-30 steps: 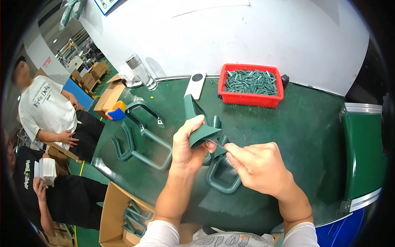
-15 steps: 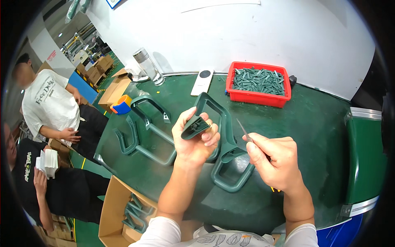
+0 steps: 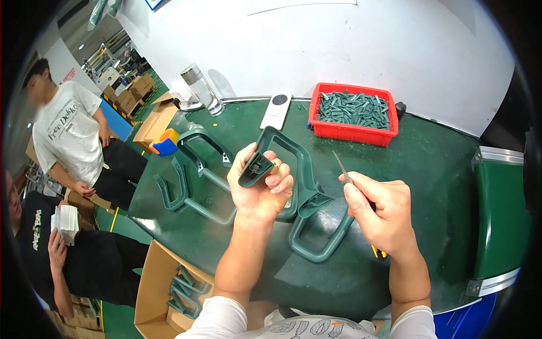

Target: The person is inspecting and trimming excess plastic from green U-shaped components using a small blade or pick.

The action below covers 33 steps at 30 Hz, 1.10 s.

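My left hand is closed around a green plastic U-shaped handle. One hollow end of it faces up toward me, and the other flared end hangs lower to the right. In my right hand is a slim, pointed metal blade, pinched between thumb and fingers; its grip is hidden in the palm. The blade's tip points up and away, apart from the handle. Under the right wrist shows a yellow-and-black thing, mostly covered. Another green handle lies on the table beneath the held one.
More green handles lie left on the green table. A red bin of small green pieces, a white device, a glass bottle and a tape roll stand farther back. A cardboard box holds handles; two people are at left.
My left hand has shifted slightly left and turned the handle, so its hollow end opens more toward me. My right hand has moved a little up and right with the blade.
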Each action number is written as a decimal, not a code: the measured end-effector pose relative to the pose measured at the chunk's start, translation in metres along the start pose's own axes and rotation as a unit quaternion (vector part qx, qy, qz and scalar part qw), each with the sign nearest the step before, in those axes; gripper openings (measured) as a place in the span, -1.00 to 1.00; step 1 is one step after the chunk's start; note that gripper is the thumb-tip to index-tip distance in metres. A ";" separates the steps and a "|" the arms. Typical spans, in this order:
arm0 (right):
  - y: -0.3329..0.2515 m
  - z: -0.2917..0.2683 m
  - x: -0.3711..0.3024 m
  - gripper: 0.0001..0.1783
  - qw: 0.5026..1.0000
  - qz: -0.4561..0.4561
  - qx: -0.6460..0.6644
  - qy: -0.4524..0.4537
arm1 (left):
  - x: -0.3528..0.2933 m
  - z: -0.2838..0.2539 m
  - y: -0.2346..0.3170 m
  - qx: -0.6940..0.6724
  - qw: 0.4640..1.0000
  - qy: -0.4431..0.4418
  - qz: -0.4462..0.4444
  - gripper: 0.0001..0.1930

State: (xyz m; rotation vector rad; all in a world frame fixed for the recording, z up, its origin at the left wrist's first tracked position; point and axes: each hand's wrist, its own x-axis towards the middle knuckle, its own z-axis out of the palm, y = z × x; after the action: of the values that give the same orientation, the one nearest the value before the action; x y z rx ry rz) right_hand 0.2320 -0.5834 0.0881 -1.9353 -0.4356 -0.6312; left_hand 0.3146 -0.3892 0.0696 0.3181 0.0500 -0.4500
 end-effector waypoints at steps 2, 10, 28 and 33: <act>0.001 -0.002 -0.001 -0.91 1.000 -0.001 -0.002 0.002 | 0.001 0.001 -0.002 -0.003 1.000 -0.004 -0.003 -0.65; -0.006 0.011 0.006 -0.86 0.999 0.017 -0.044 -0.005 | -0.009 -0.014 0.012 0.038 0.998 -0.038 0.017 -0.75; -0.041 0.031 -0.011 -0.71 0.985 0.160 -0.067 0.001 | -0.304 -0.131 0.087 0.502 0.614 0.542 0.277 -0.70; -0.038 0.036 -0.011 -0.70 0.986 0.144 -0.076 -0.027 | -0.439 -0.242 0.131 0.471 0.371 0.800 0.034 -0.70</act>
State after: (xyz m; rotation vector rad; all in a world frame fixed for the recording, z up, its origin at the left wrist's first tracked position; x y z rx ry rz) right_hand 0.2108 -0.5346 0.0956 -2.1146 -0.1388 -0.4349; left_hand -0.0187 -0.0177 -0.0705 1.8571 1.8014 0.1741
